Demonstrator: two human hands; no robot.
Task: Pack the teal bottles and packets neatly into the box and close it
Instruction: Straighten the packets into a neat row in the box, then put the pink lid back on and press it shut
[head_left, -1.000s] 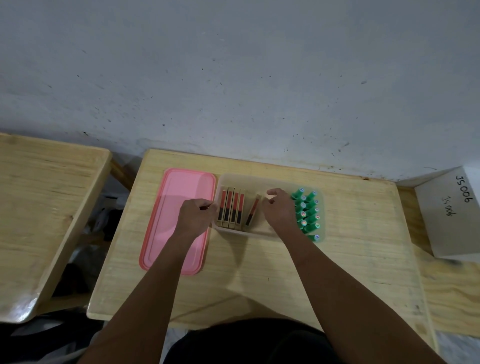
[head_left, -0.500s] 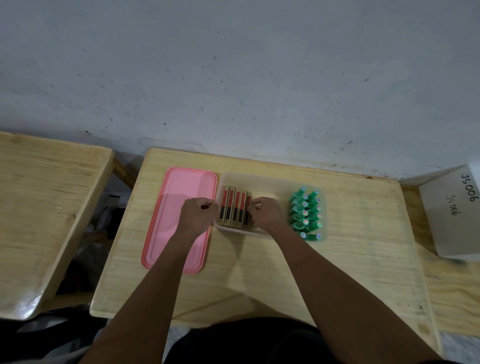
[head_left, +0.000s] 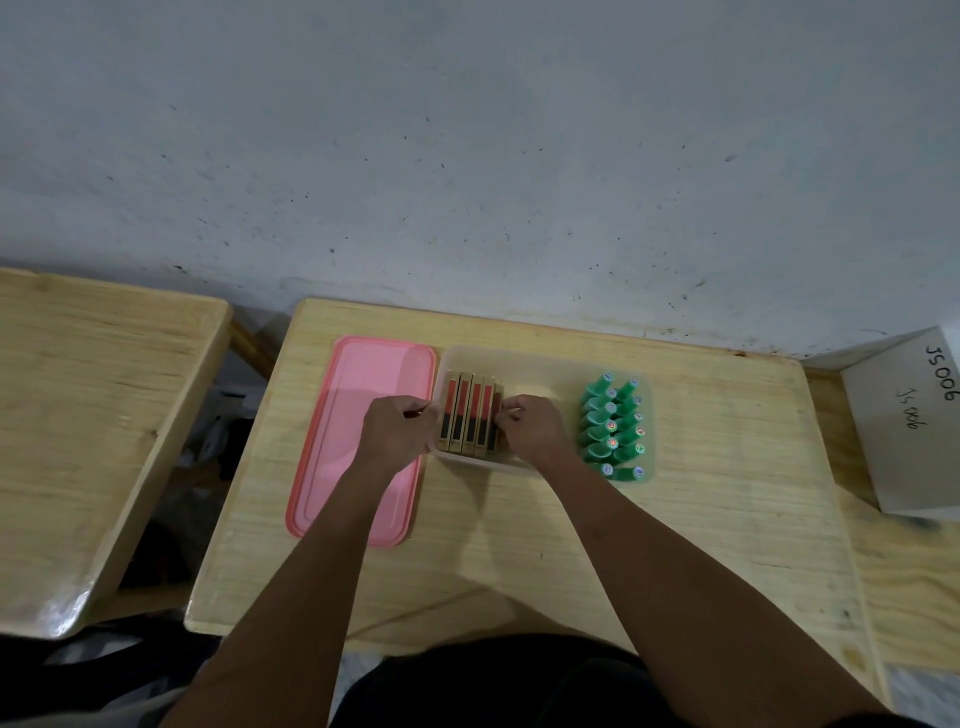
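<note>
A person's right hand (head_left: 535, 428) has slid across from beside the teal bottles (head_left: 613, 426) and now presses its curled fingertips against the last of the packets (head_left: 470, 418), which a second ago leaned apart and now stands flush with the upright row at the left end of the clear box (head_left: 540, 364). The left hand (head_left: 400, 431), fingers curled, braces the row's other side at the box wall; whether it pinches anything cannot be told. The bottles lie in two rows at the right end. Packing looks nearly done; the pink lid (head_left: 358, 431) waits just beside the box, partly under the left forearm, which must clear first.
</note>
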